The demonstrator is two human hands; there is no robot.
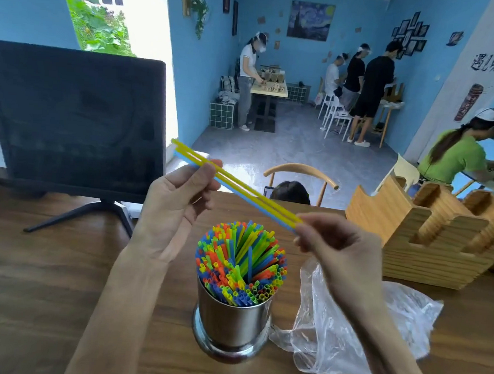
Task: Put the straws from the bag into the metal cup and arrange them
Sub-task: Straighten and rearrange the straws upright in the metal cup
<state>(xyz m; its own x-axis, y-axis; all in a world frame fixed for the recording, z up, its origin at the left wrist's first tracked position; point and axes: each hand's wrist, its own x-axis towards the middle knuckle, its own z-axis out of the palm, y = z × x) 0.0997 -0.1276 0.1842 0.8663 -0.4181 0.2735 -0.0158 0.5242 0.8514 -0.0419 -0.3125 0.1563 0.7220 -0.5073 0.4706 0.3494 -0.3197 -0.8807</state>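
A person's 2 bare hands hold a small bundle of thin plastic straws, 2 yellow and 1 light blue [239, 190], in the air above a shiny round metal cup [233, 322] that stands on the brown wooden tabletop [45, 290]. The left hand [175, 205] pinches the bundle near its far, upper end between thumb and fingers; the right hand [335, 244] pinches the near, lower end with its fingertips. The bundle's long axis runs diagonally, from upper left down to lower right, lying nearly flat and crossing just behind the cup's mouth. The cup is already packed with upright straws in green, orange, blue and yellow [241, 264]. The lower end, in the right hand, looks nearer the cup, so tipping the bundle upright there seems the next need. A crumpled clear plastic bag [347, 331] lies just right of the cup, apparently empty
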